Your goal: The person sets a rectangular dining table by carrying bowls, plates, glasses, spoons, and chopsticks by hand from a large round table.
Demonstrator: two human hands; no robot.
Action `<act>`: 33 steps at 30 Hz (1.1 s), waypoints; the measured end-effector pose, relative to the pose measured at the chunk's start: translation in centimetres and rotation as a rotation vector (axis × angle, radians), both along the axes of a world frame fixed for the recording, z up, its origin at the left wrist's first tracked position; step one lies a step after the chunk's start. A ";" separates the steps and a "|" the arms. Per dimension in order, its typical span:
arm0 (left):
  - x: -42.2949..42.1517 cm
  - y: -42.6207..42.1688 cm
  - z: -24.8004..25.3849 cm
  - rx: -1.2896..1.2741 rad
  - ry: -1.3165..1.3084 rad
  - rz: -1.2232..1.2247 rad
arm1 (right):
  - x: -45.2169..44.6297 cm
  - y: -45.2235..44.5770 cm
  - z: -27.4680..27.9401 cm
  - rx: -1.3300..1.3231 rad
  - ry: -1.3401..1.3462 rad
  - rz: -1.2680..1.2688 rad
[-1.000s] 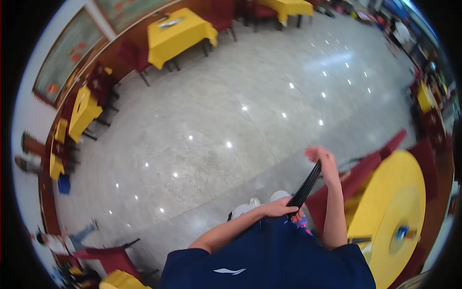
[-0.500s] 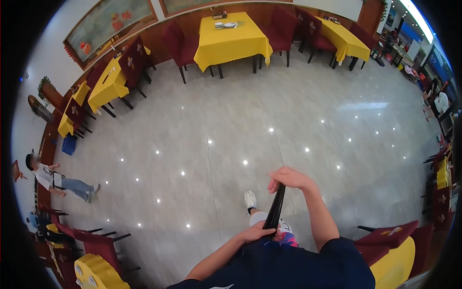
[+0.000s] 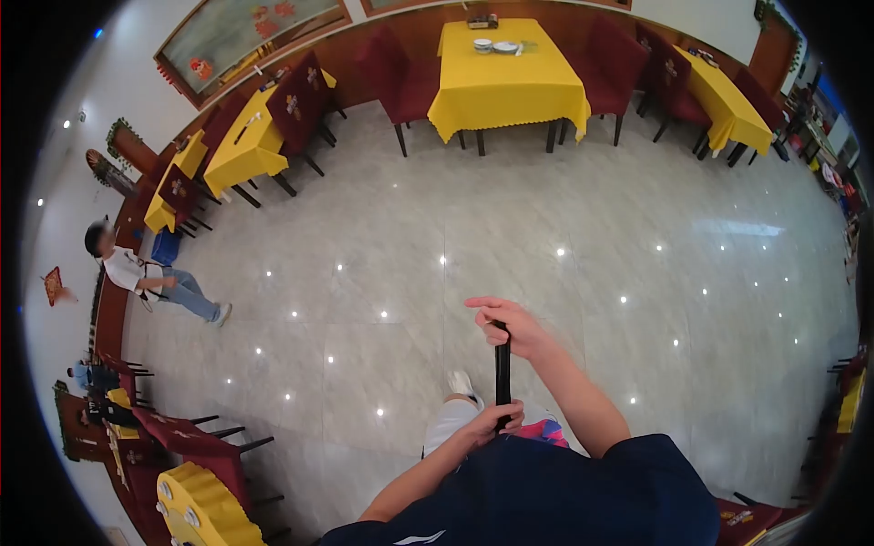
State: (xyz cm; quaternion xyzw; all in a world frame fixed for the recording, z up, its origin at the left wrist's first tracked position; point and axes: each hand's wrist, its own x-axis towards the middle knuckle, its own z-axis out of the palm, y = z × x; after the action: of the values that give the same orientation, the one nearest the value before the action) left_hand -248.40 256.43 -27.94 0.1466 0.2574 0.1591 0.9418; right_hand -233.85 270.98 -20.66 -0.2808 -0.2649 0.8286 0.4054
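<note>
A long, slim black strip-like thing (image 3: 503,373) stands roughly upright before my body; I cannot make out its exact kind. Its lower end is in my left hand (image 3: 496,419), whose fingers are closed round it. At the top, my right hand (image 3: 512,328) grips it with curled fingers, while the index finger points out to the left. Just beside my left hand shows a pink and blue patterned patch (image 3: 543,432), partly hidden by my shirt. Below the hands, one white shoe (image 3: 462,384) is on the floor.
Ahead is a table with a yellow cloth (image 3: 510,86), flanked by dark red chairs (image 3: 396,77). A person (image 3: 150,278) in a white top walks at the left. A round yellow table (image 3: 205,505) and a chair (image 3: 196,446) stand at the lower left. Grey tiles (image 3: 437,209) cover the floor.
My right hand has gone from resting bent over the strip's top to gripping it, index finger out. The strip has turned more upright. The view has shifted left, and the walking person appears closer.
</note>
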 end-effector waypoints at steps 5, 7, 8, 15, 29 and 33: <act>-1.6 8.9 -2.5 0.132 -0.138 -0.051 | -3.8 8.5 -0.5 -0.148 0.151 0.078; -2.3 13.7 -2.3 0.120 -0.189 -0.062 | -4.3 13.0 -0.3 -0.117 0.109 0.070; -2.9 16.7 -1.9 0.113 -0.144 -0.108 | -4.4 15.3 -0.1 -0.106 0.095 0.057; -4.2 31.6 -0.2 0.169 -0.059 -0.275 | -3.5 26.7 2.5 -0.212 -0.143 -0.127; -1.3 55.9 -4.3 0.214 0.035 -0.517 | 3.4 47.4 -2.6 -0.284 0.075 -0.400; 1.7 66.4 -5.3 0.186 0.097 -0.486 | 6.2 57.4 -2.8 -0.276 0.144 -0.471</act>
State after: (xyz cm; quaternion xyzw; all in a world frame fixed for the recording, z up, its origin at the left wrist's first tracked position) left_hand -246.74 322.81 -33.25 0.2975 0.2435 -0.0560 0.9214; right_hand -227.68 328.38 -23.42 -0.3276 -0.0476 0.7577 0.5623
